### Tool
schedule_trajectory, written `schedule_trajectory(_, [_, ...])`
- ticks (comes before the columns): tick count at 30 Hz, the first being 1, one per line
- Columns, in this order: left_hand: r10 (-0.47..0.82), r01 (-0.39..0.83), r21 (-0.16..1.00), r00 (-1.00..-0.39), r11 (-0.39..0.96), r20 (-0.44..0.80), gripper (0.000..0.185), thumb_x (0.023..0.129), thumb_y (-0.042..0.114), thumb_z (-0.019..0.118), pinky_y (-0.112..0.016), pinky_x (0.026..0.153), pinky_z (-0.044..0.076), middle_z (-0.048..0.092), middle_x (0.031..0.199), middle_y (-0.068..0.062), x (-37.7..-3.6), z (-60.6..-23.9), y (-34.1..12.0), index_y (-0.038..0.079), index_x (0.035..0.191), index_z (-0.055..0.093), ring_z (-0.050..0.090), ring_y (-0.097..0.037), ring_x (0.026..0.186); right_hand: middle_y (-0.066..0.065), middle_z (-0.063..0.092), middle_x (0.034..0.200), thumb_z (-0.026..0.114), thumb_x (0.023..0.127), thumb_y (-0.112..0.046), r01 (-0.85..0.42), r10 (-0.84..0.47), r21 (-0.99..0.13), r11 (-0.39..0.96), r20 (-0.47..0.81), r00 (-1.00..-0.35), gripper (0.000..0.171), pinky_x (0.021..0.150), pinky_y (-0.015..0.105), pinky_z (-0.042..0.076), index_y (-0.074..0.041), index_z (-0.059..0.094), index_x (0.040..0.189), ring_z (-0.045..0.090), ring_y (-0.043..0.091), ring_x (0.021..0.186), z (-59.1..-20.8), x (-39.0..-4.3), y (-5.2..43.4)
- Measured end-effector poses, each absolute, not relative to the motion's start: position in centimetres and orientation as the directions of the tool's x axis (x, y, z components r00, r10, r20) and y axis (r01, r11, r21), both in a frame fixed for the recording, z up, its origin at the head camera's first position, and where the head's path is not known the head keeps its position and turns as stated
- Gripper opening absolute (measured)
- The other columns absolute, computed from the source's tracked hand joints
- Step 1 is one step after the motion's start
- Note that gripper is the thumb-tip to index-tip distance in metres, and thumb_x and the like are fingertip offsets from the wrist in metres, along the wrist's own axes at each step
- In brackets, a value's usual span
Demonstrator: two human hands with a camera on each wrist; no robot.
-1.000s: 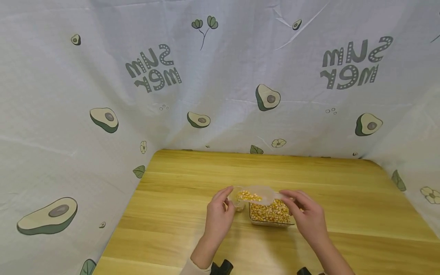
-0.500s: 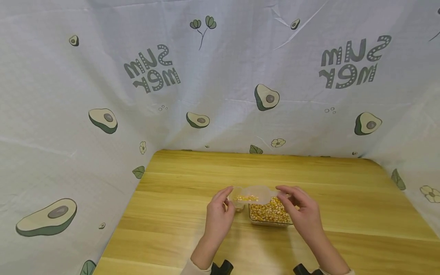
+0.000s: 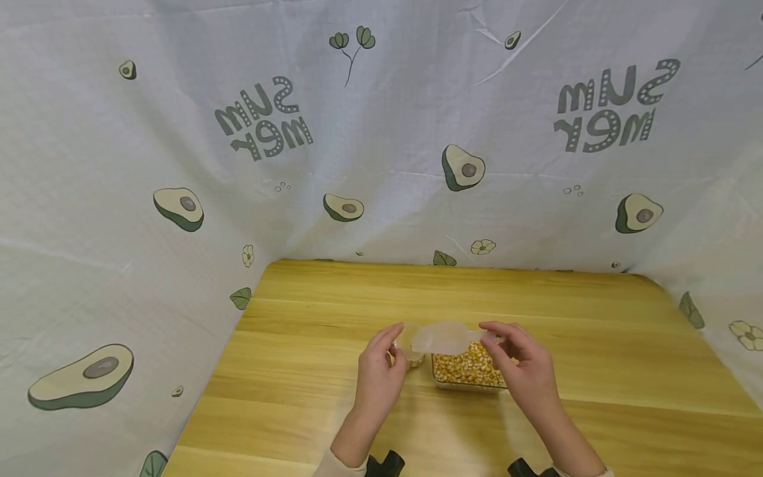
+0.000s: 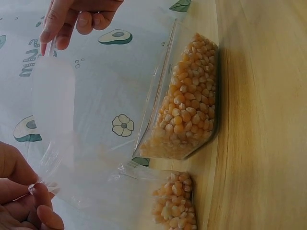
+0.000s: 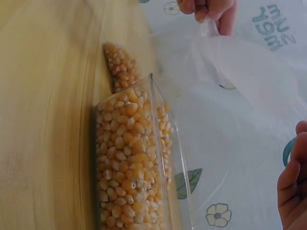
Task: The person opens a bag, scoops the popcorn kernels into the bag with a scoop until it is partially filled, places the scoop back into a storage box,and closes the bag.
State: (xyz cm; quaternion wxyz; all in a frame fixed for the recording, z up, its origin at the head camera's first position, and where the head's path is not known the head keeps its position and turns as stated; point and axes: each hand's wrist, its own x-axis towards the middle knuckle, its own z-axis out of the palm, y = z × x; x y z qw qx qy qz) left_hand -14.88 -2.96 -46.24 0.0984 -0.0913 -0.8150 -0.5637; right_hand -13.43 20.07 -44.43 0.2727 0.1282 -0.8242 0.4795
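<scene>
The pale scoop (image 3: 442,339), loaded half a second ago, now shows nothing on it; its tip is at the clear bag (image 4: 84,194), so this portion of corn kernels (image 4: 175,206) seems delivered. The right hand (image 3: 529,368) pinches its handle (image 4: 50,49), the left hand (image 3: 379,374) the bag's edge, beside the filled box (image 3: 467,386).

The right wrist view crops the clear container (image 5: 157,129).

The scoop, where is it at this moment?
In the head view, the scoop is low, just right of centre, in the right hand, its tip at the bag in the left hand.
</scene>
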Motion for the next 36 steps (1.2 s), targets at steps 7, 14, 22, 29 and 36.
schedule_trajectory(7, [0.048, 0.271, 0.894, -0.961, 0.358, 0.272, 0.042, 0.092, -0.007, 0.054, -0.013, 0.049, 0.035, 0.063, 0.134, -0.013, -14.9, -46.2, -2.8, 0.004, 0.132, 0.064, 0.036, 0.002, 0.058, -0.005, 0.064, 0.081, 0.071, 0.085, 0.007, -0.466, 0.064, -0.714, 0.522, 0.578, -0.814, 0.025, 0.053, 0.016, 0.045, -0.007, 0.074, 0.106, 0.053, 0.004, 0.057, -44.7, -12.9, 20.5])
schedule_trajectory(14, [0.053, 0.278, 0.887, -0.959, 0.369, 0.279, 0.044, 0.091, -0.008, 0.054, -0.012, 0.047, 0.034, 0.063, 0.134, -0.013, -14.9, -46.1, -2.5, 0.005, 0.132, 0.064, 0.033, 0.003, 0.052, -0.002, 0.069, 0.084, 0.077, 0.078, 0.006, -0.496, 0.010, -0.629, 0.599, 0.625, -0.780, 0.028, 0.056, 0.012, 0.045, -0.010, 0.076, 0.101, 0.049, 0.000, 0.058, -46.1, -12.7, 21.5])
schedule_trajectory(22, [0.060, 0.279, 0.884, -0.959, 0.376, 0.277, 0.044, 0.090, -0.008, 0.054, -0.011, 0.045, 0.032, 0.064, 0.134, -0.014, -15.0, -45.6, -2.4, 0.001, 0.132, 0.064, 0.030, 0.003, 0.049, -0.005, 0.064, 0.076, 0.075, 0.083, 0.002, -0.392, 0.124, -0.714, 0.580, 0.553, -0.824, 0.021, 0.045, 0.016, 0.035, -0.012, 0.077, 0.100, 0.046, 0.001, 0.054, -47.0, -11.7, 22.7])
schedule_trajectory(29, [0.085, 0.287, 0.876, -0.957, 0.387, 0.276, 0.047, 0.088, -0.009, 0.053, -0.011, 0.045, 0.032, 0.062, 0.136, -0.016, -15.1, -44.8, -2.4, 0.000, 0.132, 0.063, 0.032, 0.002, 0.050, -0.014, 0.054, 0.068, 0.069, 0.086, 0.009, -0.229, 0.282, -0.821, 0.522, 0.420, -0.863, 0.021, 0.041, 0.022, 0.032, -0.003, 0.074, 0.102, 0.045, 0.006, 0.052, -47.9, -11.1, 24.3])
schedule_trajectory(36, [0.124, 0.250, 0.899, -0.968, 0.359, 0.219, 0.051, 0.088, -0.010, 0.052, -0.013, 0.049, 0.032, 0.060, 0.139, -0.014, -15.3, -43.9, -2.2, 0.003, 0.136, 0.061, 0.034, -0.001, 0.057, -0.005, 0.058, 0.069, 0.070, 0.089, 0.001, -0.177, 0.318, -0.836, 0.519, 0.382, -0.868, 0.015, 0.045, 0.022, 0.037, -0.006, 0.075, 0.102, 0.048, 0.008, 0.054, -48.7, -10.4, 25.2])
